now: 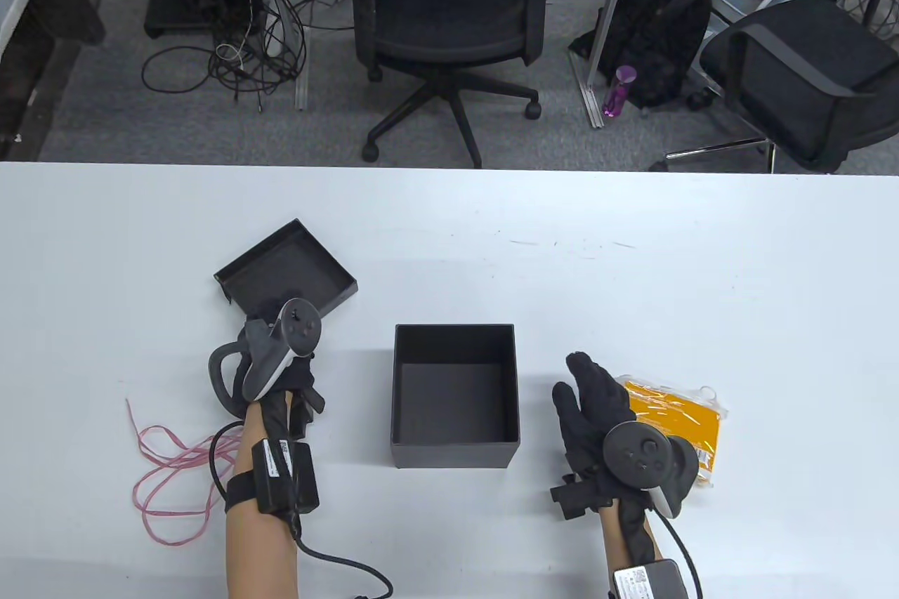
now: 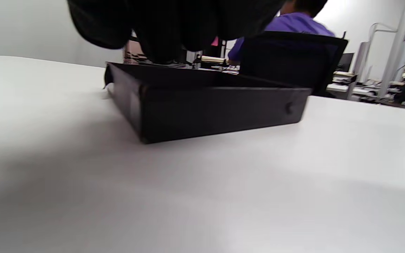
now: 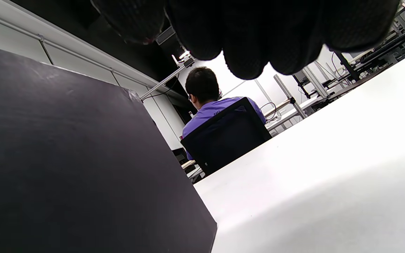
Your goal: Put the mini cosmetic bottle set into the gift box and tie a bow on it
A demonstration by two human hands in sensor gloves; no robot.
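I am judging the loading step pending: the right hand [image 1: 593,409], fingers straight and holding nothing, is hovering between the empty gift box [image 1: 454,397] and the yellow cosmetic pouch [image 1: 681,425] at its 3 o'clock; I should pinch the pouch edge. The left hand [image 1: 277,360] is sitting at the lid [image 1: 284,270]; I cannot tell its grip
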